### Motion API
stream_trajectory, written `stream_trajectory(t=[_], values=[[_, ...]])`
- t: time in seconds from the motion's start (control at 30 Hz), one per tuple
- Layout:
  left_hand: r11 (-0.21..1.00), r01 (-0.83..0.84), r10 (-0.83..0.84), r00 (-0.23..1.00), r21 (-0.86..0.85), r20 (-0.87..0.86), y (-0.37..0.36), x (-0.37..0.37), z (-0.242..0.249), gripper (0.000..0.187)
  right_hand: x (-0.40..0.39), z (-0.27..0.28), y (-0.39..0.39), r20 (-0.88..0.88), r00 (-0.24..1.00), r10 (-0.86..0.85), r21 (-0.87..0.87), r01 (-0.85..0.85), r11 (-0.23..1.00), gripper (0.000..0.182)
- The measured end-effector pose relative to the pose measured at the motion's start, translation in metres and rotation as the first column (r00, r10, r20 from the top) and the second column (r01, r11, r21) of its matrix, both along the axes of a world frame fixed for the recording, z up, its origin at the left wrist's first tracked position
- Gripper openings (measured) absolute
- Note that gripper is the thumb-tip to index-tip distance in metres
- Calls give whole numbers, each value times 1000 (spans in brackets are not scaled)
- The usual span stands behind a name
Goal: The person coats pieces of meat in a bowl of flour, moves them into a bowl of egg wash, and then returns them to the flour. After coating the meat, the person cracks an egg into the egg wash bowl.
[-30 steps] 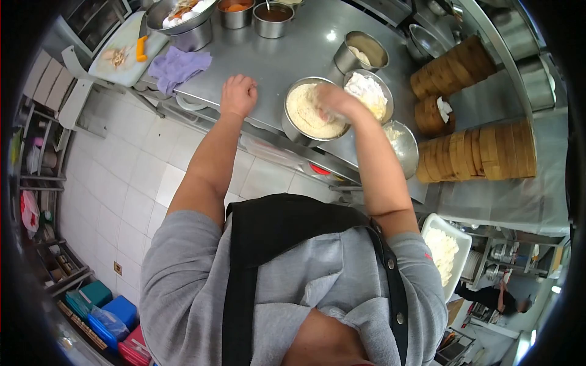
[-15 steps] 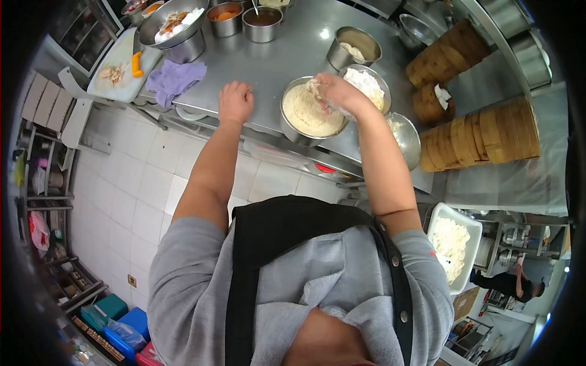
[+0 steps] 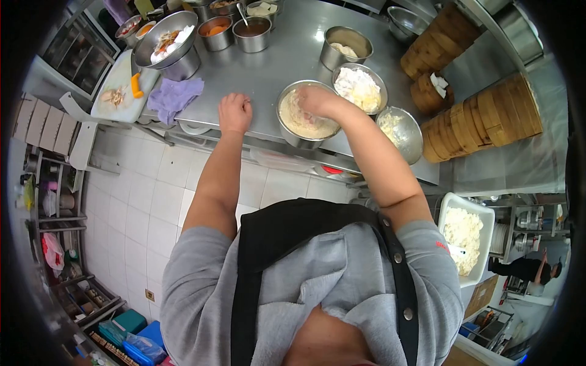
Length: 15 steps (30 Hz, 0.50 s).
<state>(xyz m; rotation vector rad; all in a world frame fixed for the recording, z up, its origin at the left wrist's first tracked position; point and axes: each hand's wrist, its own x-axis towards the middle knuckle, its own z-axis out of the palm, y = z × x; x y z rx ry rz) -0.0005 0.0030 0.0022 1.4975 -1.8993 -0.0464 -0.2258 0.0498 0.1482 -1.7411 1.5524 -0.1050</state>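
My right hand (image 3: 317, 102) reaches into a round steel pot (image 3: 301, 143) of pale yellow crumb-like powder (image 3: 294, 119). Its fingers are down at the powder and partly hidden, so their grip does not show. My left hand (image 3: 235, 113) rests as a closed fist on the front of the steel table (image 3: 268, 67), with nothing visible in it. Right of the pot stand a bowl of white powder with yellowish lumps (image 3: 359, 85) and a steel bowl (image 3: 408, 135) with pale residue. Behind them is a deeper steel pot (image 3: 332, 56) holding pale dough-like pieces.
A purple cloth (image 3: 174, 99) lies left of my fist, beside a white cutting board (image 3: 116, 91) with an orange-handled knife (image 3: 137, 86). Steel containers line the back left. Bamboo steamers (image 3: 482, 125) stand at right, above a white tub (image 3: 486, 244). Another person (image 3: 528, 269) is far off.
My right hand has moved from the pot's right side toward its middle, lower into the powder. My left fist stays on the table. The whole view has shifted slightly.
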Motion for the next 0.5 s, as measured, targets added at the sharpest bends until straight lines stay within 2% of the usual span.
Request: stream_trajectory(t=[0.03, 0.13, 0.23, 0.33, 0.5], values=[[1000, -2, 2, 1000, 0, -10, -1, -1, 1, 10, 2, 11, 5, 10, 999, -37, -3, 37, 999, 36], [1000, 11, -11, 1000, -24, -11, -1, -1, 2, 10, 8, 9, 28, -384, 921, 63, -315, -195, 929, 37], [999, 25, -25, 999, -32, -20, -3, -1, -1, 9, 20, -3, 36, -522, 853, 11, -292, -191, 937, 39], [997, 34, -36, 999, -66, -35, -3, -1, -1, 8, 20, -12, 37, -483, 874, -53, -459, -201, 865, 37], [995, 50, -53, 998, -91, -36, -6, -1, -4, 6, 19, -16, 40, -514, 855, -61, -481, -229, 846, 32]])
